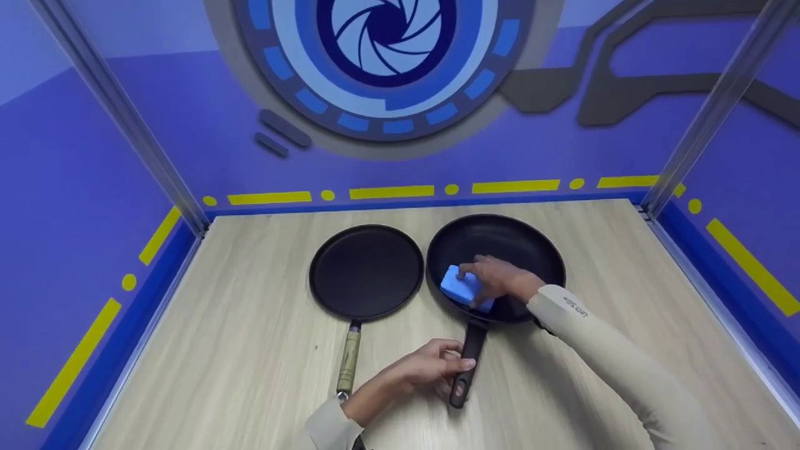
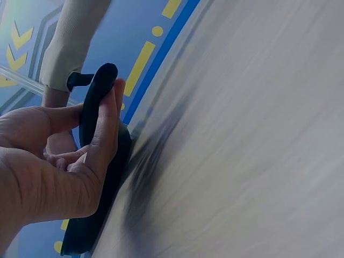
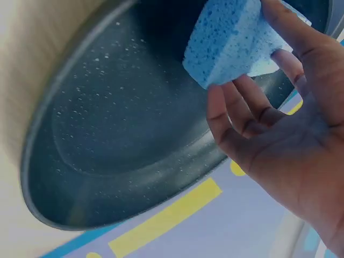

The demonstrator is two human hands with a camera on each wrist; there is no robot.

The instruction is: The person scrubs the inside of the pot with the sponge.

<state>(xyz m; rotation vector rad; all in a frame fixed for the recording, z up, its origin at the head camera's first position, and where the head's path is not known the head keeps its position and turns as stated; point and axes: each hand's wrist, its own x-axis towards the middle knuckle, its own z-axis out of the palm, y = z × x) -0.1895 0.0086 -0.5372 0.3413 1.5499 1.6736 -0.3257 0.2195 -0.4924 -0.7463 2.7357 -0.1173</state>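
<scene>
A deep black frying pan (image 1: 500,234) sits at the right of the table, small light droplets or specks dotting its inside in the right wrist view. My right hand (image 1: 498,278) grips a blue sponge (image 1: 459,286) at the near left part of the pan; the right wrist view shows the fingers and thumb around the porous sponge (image 3: 226,43). With thumb and fingers, my left hand (image 1: 431,367) holds the pan's black handle (image 1: 475,344), which points toward me. From the left wrist view, the handle (image 2: 97,102) lies between thumb and fingers.
Left of the frying pan, almost touching it, lies a flat black crepe pan (image 1: 367,272) with a wooden handle (image 1: 350,362). Both rest on a light wooden table (image 1: 250,300). Blue-purple walls (image 1: 187,125) with yellow markings enclose the table at the back and sides.
</scene>
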